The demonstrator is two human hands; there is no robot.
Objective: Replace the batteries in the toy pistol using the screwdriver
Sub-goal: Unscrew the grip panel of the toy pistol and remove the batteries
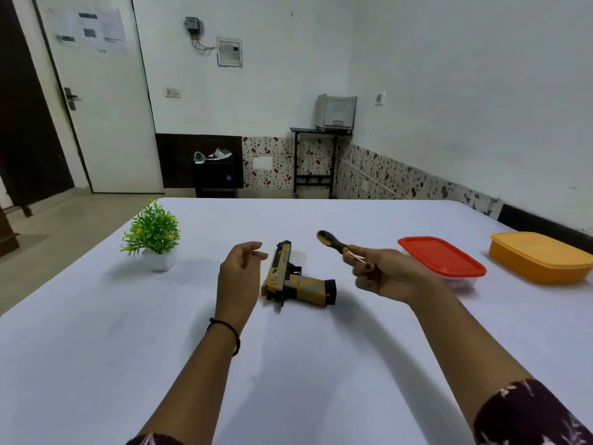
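A yellow and black toy pistol (296, 279) lies flat on the white table (288, 364), barrel pointing away, grip to the right. My left hand (239, 274) hovers just left of the pistol with fingers loosely curled and apart, holding nothing. My right hand (382, 273) is raised to the right of the pistol and grips a screwdriver (333, 241) by its metal shaft. The black and yellow handle sticks up and to the left, away from me.
A small potted green plant (154, 237) stands at the left of the table. A clear box with a red lid (441, 256) sits right of my right hand. Further right is an orange lidded container (542, 256).
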